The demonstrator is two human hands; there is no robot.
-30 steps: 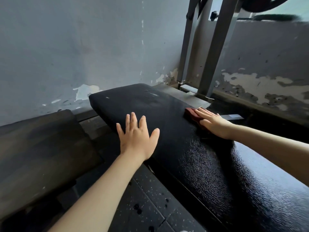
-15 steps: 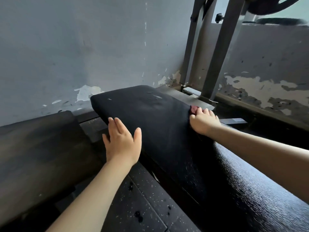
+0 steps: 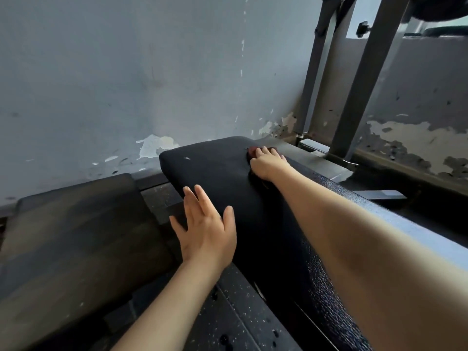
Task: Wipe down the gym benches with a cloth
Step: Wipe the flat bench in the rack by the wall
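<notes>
R hand presses dark-red cloth on black textured padded bench, fingers straight & close together. L hand at bench's left edge, fingers straight, slightly spread.

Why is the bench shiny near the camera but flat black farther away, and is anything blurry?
Head view: upper-right daylight glints off the pebbled bench near the camera; its far end stays matte; the left hand looks slightly motion-smeared.
</notes>
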